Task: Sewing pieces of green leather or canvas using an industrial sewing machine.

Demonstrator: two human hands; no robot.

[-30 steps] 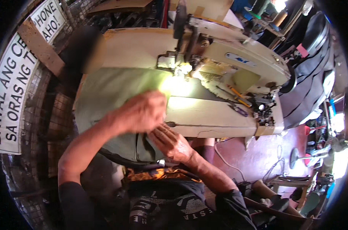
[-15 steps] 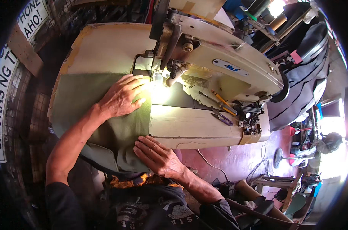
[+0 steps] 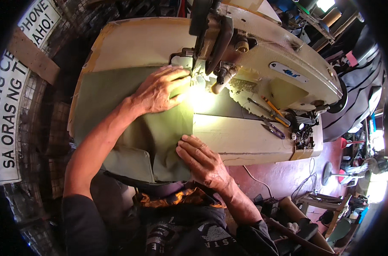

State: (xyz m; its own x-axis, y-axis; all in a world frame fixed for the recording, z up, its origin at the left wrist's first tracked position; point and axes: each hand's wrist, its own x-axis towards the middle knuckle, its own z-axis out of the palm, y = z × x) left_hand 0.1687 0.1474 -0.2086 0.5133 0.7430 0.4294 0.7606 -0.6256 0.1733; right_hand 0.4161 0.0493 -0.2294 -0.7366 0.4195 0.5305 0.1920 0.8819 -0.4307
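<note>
A sheet of dull green fabric [image 3: 113,91] lies on the sewing machine's bed, its right edge running up to the needle area. My left hand [image 3: 160,91] rests flat on it, fingers stretched toward the needle and thumb apart. Lower down, my right hand [image 3: 207,164] holds the same edge, fingers over the top and thumb hidden. Between the hands the fabric bulges, and a seamed flap [image 3: 132,164] hangs toward my lap. The pale sewing machine [image 3: 262,47] arches over the bed, and its bright lamp glare hides the exact stitching point.
Right of the needle lie thread snips [image 3: 274,129], an orange-yellow pencil [image 3: 275,106] and a heap of small metal parts [image 3: 303,138]. Dark material [image 3: 352,94] hangs beyond the machine. A wire grille [image 3: 53,128] with signs stands at the left.
The view has shifted, so the scene sits farther right. My right hand and the fabric edge have moved up toward the needle. My left fingertips are slightly closer to it.
</note>
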